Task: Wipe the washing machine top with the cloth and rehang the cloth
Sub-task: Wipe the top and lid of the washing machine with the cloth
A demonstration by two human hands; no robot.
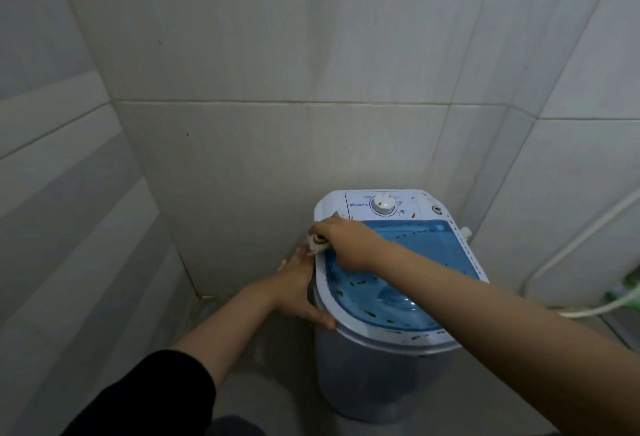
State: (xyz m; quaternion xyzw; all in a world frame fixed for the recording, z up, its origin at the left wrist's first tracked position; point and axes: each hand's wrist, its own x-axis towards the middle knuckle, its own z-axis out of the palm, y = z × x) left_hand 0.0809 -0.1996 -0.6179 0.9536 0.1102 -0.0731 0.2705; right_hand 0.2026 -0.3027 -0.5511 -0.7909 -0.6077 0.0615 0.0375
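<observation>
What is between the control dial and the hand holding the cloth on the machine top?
In the head view, only white top panel with small brown specks lies between the dial and the right hand gripping the cloth.

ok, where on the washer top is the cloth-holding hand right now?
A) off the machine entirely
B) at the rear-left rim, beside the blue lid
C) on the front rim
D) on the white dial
B: the right hand presses the small crumpled beige cloth against the rear-left edge of the white washing machine top, beside the translucent blue lid; the left hand braces the machine's left side.
</observation>
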